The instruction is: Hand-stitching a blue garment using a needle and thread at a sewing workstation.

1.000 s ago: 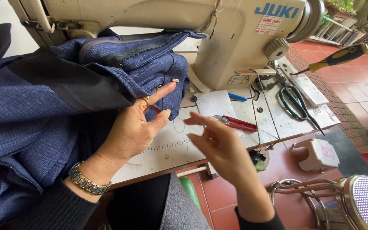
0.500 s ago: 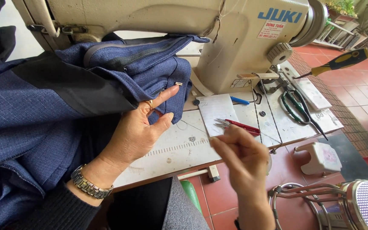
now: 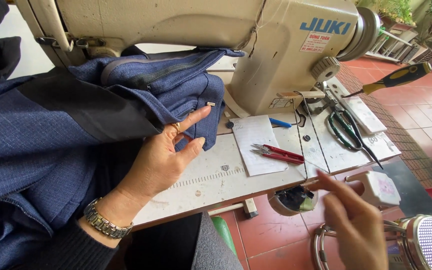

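A heap of coarse-woven blue fabric [image 3: 51, 150] with a dark zipper lies bunched under the arm of the cream sewing machine [image 3: 216, 45], left of its pillar. The left hand [image 3: 163, 160] rests half-open on the cloth's edge, fingers spread, gripping nothing. The right hand [image 3: 356, 225], loosely open and empty, has dropped below the table's front edge, away from the red thread snips [image 3: 278, 154] it hovered over half a second ago.

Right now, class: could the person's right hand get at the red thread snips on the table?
Probably yes. The right hand hangs off the table's front edge, and the red thread snips lie uncovered on white paper, with nothing between them.
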